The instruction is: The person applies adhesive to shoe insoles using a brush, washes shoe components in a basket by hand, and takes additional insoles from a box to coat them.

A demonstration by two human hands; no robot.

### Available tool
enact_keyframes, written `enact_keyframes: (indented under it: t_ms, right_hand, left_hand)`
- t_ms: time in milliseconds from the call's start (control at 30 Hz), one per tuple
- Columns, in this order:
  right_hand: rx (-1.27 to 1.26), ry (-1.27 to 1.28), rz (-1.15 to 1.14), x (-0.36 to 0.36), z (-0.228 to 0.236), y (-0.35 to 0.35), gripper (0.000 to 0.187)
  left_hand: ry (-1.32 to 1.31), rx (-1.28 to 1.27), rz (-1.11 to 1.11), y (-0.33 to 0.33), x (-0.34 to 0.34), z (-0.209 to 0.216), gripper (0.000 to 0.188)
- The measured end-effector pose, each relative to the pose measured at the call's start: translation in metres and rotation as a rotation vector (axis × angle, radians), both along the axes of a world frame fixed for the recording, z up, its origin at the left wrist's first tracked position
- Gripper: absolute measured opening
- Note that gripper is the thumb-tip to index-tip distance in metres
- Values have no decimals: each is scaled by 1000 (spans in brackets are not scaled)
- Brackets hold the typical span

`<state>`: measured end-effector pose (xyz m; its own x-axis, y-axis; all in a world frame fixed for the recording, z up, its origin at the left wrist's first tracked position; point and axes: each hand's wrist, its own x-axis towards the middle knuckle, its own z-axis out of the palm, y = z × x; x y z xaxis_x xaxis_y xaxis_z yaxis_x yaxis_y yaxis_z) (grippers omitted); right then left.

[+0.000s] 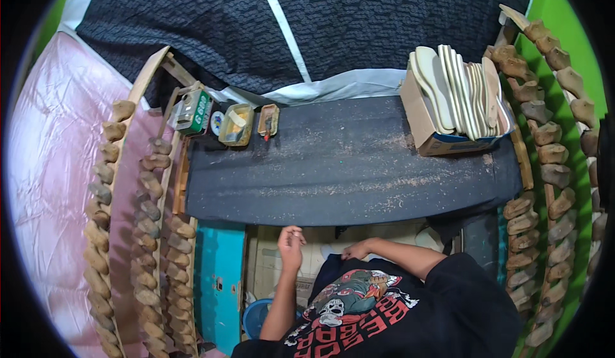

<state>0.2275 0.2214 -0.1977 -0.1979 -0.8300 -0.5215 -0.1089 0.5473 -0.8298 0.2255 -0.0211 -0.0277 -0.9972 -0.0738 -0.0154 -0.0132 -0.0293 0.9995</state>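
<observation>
My left hand [291,244] is raised just in front of the table's near edge. Its fingers are curled in and I see nothing held in them. Lower and to the right, my right hand [354,250] rests at my lap against dark trousers, its fingers bent and partly hidden. Nothing shows in that hand either. Before me stands a table with a dark cloth [307,198], strewn with pale shavings or crumbs. Neither hand lies on the cloth.
A cardboard box [419,117] of long, curved cream boards [456,95] stands at the back right. At the back left are a green tin [194,111], a yellowish tub [237,125] and a small tray [268,120]. Racks of carved wooden pieces [97,235] flank both sides. A blue basin [256,316] sits below.
</observation>
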Motion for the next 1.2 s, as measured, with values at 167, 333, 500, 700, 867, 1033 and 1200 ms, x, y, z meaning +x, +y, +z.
enact_keyframes:
  t_ms: [167,333,500,700,867,1033,1200]
  right_hand:
    - [-150,-196,-271,-13,88,-46,47]
    - [-271,-359,-679,-43,147,-11,35]
    - [-74,-561,-703,-52,244,21,30]
    - [-321,-152,-1200,-29,276,59,33]
    - [-328,123,-1569,-26,312,123,24]
    - [-180,782,-1822,-40,345,203,17]
    - [29,1288,-1732,-62,360,250,36]
  left_hand:
    - [34,124,-61,-14,-65,12,9]
    - [-20,217,-292,14,-125,19,10]
    - [-68,313,-475,51,-155,29,12]
    - [-76,395,-819,122,-162,55,24]
    - [-60,309,-953,182,-177,82,40]
    - [83,101,-1019,250,-213,121,61]
    - [81,69,-956,320,-237,154,78]
